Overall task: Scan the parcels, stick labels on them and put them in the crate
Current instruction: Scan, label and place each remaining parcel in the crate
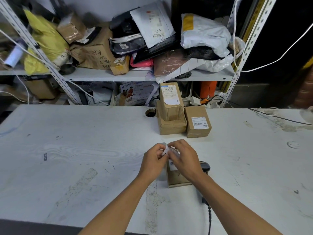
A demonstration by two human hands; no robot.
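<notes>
Head view, white scuffed bench [84, 150]. Both hands meet above the bench centre. Left hand [153, 158] and right hand [182, 157] are each pinched on a small white label [165, 150], fingertips nearly touching; the label is curled, dark print visible, text not legible.

Directly beneath the hands: one brown cardboard parcel [176, 178] lying flat on the bench, a barcode sticker showing on its top face, partly covered by the right hand.

Just right of that parcel: black handheld scanner [205, 167] resting on the bench, its cable running toward the near edge.

Far side of bench: two stacked brown parcels [171, 116], the upper one carrying printed stickers; a third boxed parcel [198, 123] sits just beside them on the right, white barcode sticker facing up.

Behind the bench: metal shelf [118, 76] piled with bags and cartons.
</notes>
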